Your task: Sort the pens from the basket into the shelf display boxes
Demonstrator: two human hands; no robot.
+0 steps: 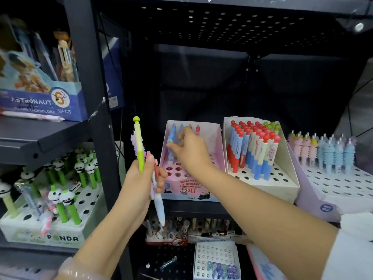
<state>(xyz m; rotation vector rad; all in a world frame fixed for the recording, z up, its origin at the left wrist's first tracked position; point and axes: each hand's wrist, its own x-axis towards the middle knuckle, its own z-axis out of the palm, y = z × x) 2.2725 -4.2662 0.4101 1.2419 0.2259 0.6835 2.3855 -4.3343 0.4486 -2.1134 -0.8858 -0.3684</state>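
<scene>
Two hands work: right hand (188, 147) fingers pinch an upright blue pen (171, 142) above the pink box (217, 142); left hand (141, 178) grips spares.

A dark metal shelving unit (94, 77) fills the space, its thick upright post dividing two bays. Behind the shelves runs a black perforated back panel (232, 23). A small bright light (358, 27) glints at upper right.
</scene>
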